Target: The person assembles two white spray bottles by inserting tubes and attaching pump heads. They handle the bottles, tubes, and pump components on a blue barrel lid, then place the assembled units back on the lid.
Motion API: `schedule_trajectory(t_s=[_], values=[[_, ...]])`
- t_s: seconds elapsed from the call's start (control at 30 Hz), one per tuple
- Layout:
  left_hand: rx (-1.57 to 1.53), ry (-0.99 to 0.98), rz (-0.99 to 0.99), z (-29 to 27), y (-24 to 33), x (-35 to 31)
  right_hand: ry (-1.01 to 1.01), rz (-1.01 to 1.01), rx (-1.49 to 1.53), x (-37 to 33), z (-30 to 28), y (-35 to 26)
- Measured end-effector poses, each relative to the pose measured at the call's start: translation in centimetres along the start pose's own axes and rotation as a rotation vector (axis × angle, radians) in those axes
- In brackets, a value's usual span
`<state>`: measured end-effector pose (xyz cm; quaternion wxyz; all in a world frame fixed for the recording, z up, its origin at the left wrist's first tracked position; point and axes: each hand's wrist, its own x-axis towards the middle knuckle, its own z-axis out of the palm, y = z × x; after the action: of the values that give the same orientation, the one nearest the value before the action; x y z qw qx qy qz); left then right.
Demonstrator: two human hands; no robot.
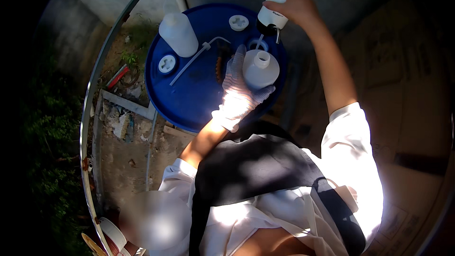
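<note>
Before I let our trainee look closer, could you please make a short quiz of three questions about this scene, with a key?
1. Choose one. The right hand holds: a) a hammer; b) a pump; c) a rope.
2. True or false: a cap closes the bottle in the left hand.
3. Complete: beside the other white bottle, a bent ____ lies on the blue drum.

Key: 1. b, and it is white and black. 2. False; its neck is open. 3. Tube.
</note>
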<state>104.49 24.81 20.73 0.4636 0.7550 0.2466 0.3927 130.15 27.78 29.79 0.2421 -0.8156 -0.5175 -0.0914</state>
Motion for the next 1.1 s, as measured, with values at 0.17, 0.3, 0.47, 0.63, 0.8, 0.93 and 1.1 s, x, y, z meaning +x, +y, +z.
schedule_trajectory(t_s=[0.17, 0.3, 0.47, 0.63, 0.8, 0.93, 1.1], values=[[0.086, 0.038, 0.057, 3.3, -0.7, 1.6, 0.0, -0.017, -0.095, -0.1, -0.8, -0.6], [0.128, 0.084, 0.132, 4.2, -1.3, 2.1, 0.019, 0.011, -0.155, -0.9, -0.6, -1.1], [0.16, 0.024, 0.09, 3.9, -1.4, 2.7, 0.119, 0.04, -0.175, -2.8, 0.2, -2.2], [0.197, -0.03, 0.093, 3.7, -0.9, 2.9, 0.474, -0.083, -0.024, -5.3, 2.1, -1.9], [0.159, -0.063, 0.18, 3.7, -1.7, 3.0, 0.543, -0.027, 0.05, -6.2, 4.2, -1.5], [0.186, -0.035, 0.241, 3.8, -2.4, 2.8, 0.548, -0.021, 0.037, -6.1, 4.8, -1.0], [0.169, -0.033, 0.249, 3.7, -2.8, 2.6, 0.467, 0.049, 0.077, -6.2, 5.1, -1.2]])
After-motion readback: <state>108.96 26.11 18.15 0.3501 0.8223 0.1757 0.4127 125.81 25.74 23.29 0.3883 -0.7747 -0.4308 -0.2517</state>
